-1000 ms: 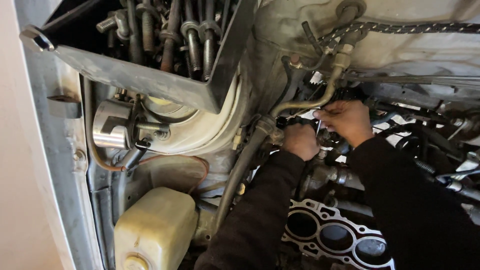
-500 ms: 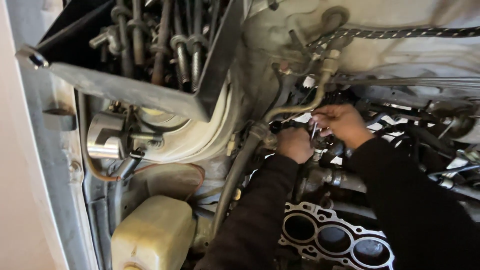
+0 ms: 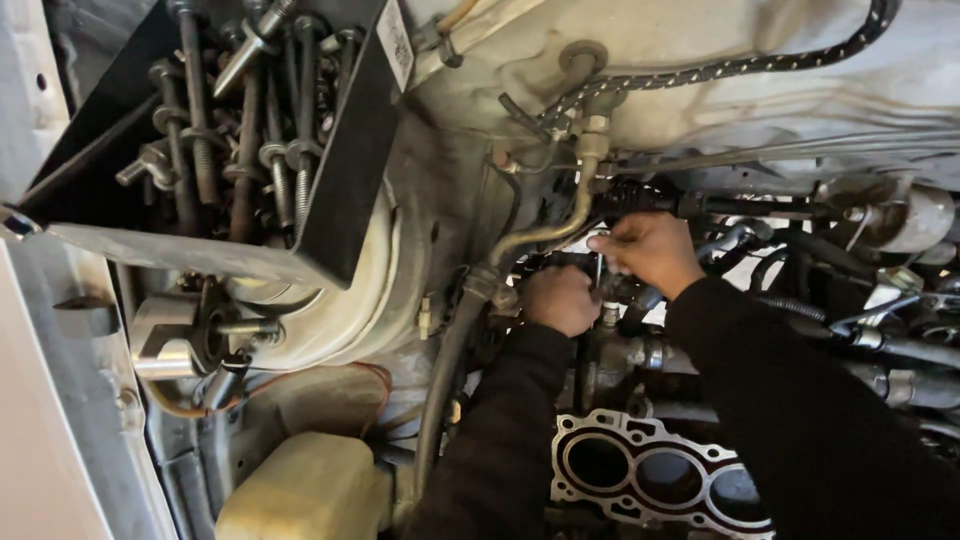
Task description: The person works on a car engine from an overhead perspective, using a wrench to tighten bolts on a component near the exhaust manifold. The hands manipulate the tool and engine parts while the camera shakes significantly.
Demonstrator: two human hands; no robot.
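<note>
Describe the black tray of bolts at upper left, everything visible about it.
The tray is a black, open, box-like bin of thin sheet material, seen tilted, with its open side toward the camera. It sits at the upper left of the engine bay, above a round metal part. Inside lie many long bolts, greasy and partly rusty, most with washers, heaped roughly parallel. A pale label is stuck on its right wall. Neither hand touches it.

There is only one label: a small white rectangular sticker (image 3: 395, 42) with dark printed marks. It sits on the outer right wall of the black metal tray (image 3: 345, 190), near the top edge of this wall. No packages, signs or screens are visible.
</note>
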